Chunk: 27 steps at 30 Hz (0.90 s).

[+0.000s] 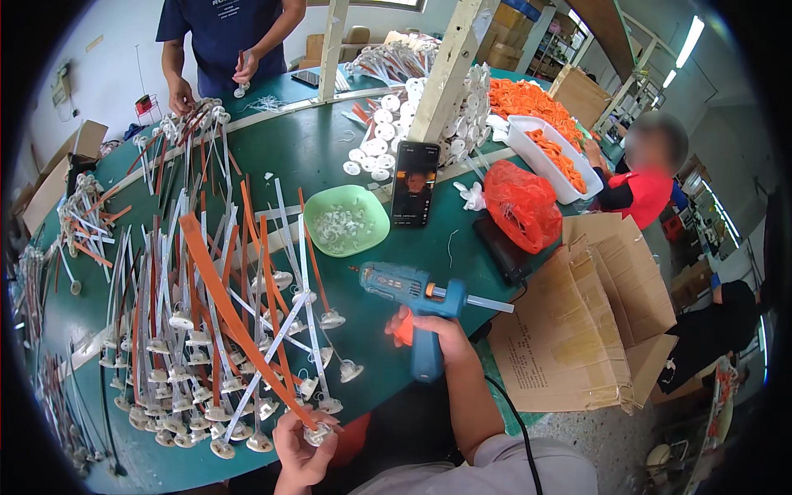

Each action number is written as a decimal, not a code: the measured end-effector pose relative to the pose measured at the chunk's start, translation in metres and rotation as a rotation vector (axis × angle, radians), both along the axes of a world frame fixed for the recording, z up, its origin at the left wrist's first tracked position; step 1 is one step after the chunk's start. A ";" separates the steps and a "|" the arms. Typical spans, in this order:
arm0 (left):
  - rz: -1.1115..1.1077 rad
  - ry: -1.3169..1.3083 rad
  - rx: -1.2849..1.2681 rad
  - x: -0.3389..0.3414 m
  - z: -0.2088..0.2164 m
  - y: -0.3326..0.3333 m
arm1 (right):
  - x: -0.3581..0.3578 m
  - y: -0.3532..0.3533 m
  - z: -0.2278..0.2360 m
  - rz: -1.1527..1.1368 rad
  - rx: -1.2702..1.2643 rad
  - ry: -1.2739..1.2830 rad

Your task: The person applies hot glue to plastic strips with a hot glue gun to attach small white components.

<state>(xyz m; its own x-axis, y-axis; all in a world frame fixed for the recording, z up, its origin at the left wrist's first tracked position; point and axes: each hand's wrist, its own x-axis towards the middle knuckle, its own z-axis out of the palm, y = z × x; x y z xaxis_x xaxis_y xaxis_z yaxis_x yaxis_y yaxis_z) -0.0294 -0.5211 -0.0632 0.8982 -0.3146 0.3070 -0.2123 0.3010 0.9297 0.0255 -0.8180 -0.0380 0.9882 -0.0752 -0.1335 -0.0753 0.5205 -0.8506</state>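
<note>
"Holding what, in the right hand (433,332)?"

"A blue glue gun (422,290); the fingers wrap its handle, close to the orange trigger (404,327); whether that is squeezed I cannot tell; its tip points left, and a whitish glue stick (492,304) juts from the rear."

"And the left hand (302,452)?"

"Pinching a white base (317,435) between thumb and fingers; the base sits at the lower end of a wide orange strip (239,318), which slants up and leftward across a dense spread of similar strips, grey and orange, with round white ends; gun and base are well apart, the base low by the near edge of the green table (301,128), the gun higher and to the right."

"What lies beyond the gun?"

"A pale green bowl (377,235) with small whitish bits in it; behind that a phone (415,183), propped upright by a white post (452,74); to the right, a red plastic bag (524,206) beside a white tray (587,197) of orange pieces; nearer, an open cardboard box (569,334)."

"Anyone else?"

"Two, at least; a co-worker in a dark shirt (229,37) across the table, one hand grasping a small white-ended piece (242,78); another in a red top (648,196), over at the right."
</note>
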 end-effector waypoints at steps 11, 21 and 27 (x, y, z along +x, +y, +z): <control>-0.099 -0.038 -0.261 -0.005 0.040 0.021 | 0.008 -0.018 -0.014 0.013 0.050 -0.012; 0.474 -0.121 0.213 -0.016 0.060 0.050 | 0.010 -0.003 -0.009 0.010 -0.001 -0.008; 0.449 -0.062 0.656 -0.019 0.080 0.060 | 0.006 -0.003 -0.008 0.007 0.001 -0.012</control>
